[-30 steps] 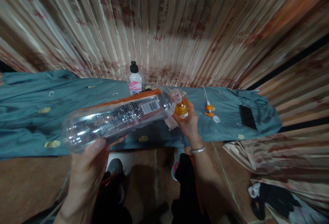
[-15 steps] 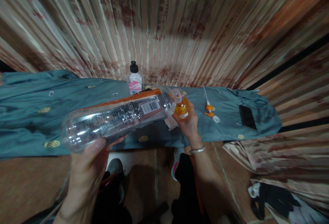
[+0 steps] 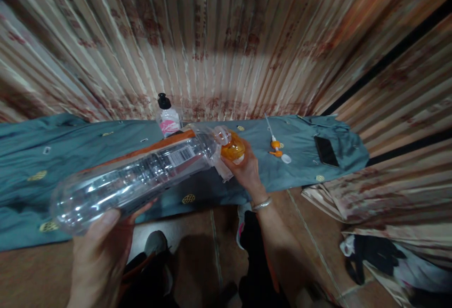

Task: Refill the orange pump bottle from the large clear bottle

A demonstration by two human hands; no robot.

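Note:
My left hand [image 3: 100, 247] grips the base end of a large clear plastic bottle [image 3: 141, 176], held almost level with its open neck pointing right. The neck meets the mouth of a small orange bottle [image 3: 233, 148], which my right hand [image 3: 245, 171] holds from below over the teal cloth [image 3: 63, 157]. A silver bangle sits on my right wrist. An orange pump head [image 3: 277, 148] with its tube lies on the cloth just right of my right hand.
A small white bottle with a black cap [image 3: 167, 117] stands at the cloth's back edge. A dark phone [image 3: 325, 150] lies at the cloth's right end. Striped curtains hang behind. My shoes and brown floor are below; dark clothing lies at the lower right.
The view has shifted, so everything sits further left and lower. The large bottle's base end now hangs lower and nearer to me. Both hands keep their grips.

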